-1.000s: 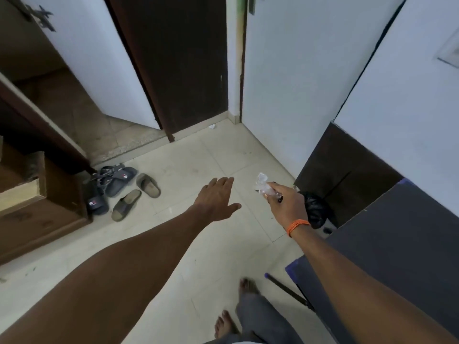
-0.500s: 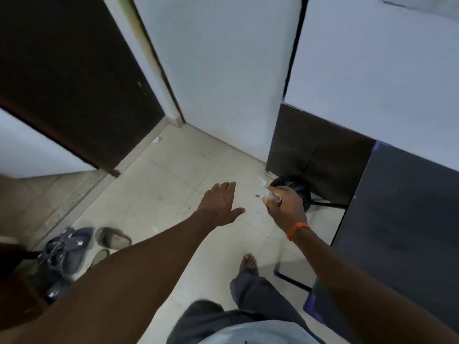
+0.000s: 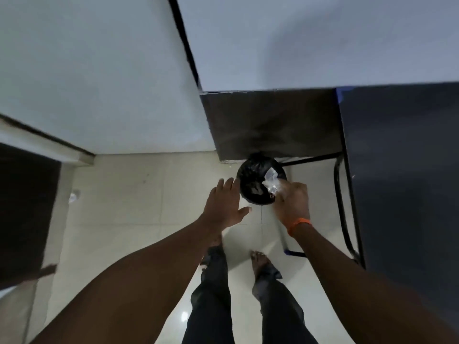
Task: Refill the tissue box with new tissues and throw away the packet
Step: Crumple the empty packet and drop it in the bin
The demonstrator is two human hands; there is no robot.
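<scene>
Since half a second ago, right hand point(image 3: 293, 203) has carried the packet point(image 3: 272, 181) over the bin point(image 3: 250, 180) at 12 o'clock, beside the desk point(image 3: 402, 170); grip pinched on the crumpled plastic, ready to drop. Left hand point(image 3: 223, 207) open, fingers spread, hovering at bin's 9 o'clock, likely for balance.

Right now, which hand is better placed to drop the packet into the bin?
The right hand: it already grips the clear packet above the black-lined bin. The left hand is open, empty, beside the bin.
</scene>
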